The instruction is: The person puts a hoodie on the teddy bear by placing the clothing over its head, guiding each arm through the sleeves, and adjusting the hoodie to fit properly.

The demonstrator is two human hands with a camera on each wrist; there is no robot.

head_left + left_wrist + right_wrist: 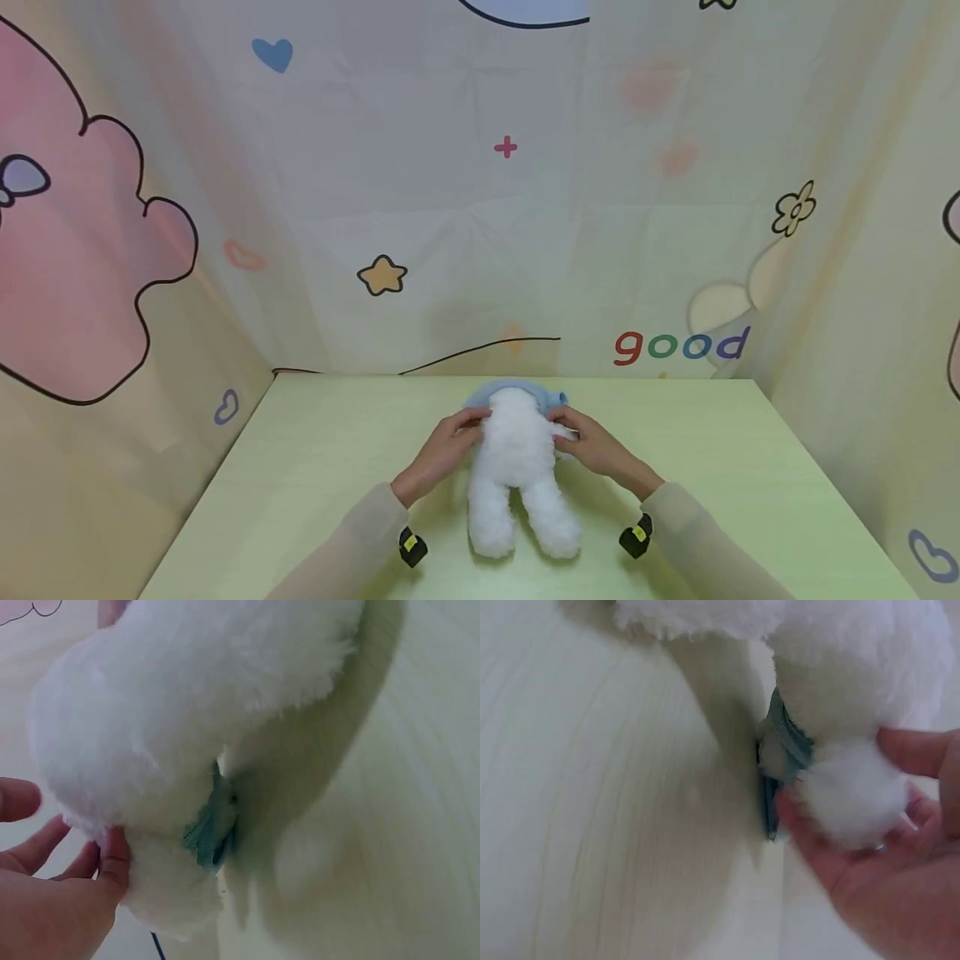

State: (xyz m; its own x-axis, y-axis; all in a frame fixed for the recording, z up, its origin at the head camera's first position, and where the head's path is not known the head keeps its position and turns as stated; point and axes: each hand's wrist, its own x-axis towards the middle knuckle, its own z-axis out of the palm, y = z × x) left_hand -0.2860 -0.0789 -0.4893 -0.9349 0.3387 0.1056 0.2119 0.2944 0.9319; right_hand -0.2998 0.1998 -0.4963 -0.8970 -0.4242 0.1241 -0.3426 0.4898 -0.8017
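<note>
A white fluffy plush toy (517, 450) lies on the table with its two legs toward me. Light blue cloth (551, 398) surrounds its far end, at the head. My left hand (447, 448) holds the toy's left side near the shoulder, fingertips pressed into the fur in the left wrist view. On the other side, my right hand (596, 442) grips the stubby white arm (851, 791), with thumb and fingers around it. In the right wrist view, a fold of the blue cloth (791, 739) shows beneath the toy. The toy's face is hidden.
The pale green table (315, 467) extends to both sides of the toy. Behind it hangs a printed cloth backdrop (420, 183), with more cloth along the left and right. Small black wrist devices (412, 547) sit under both sleeves.
</note>
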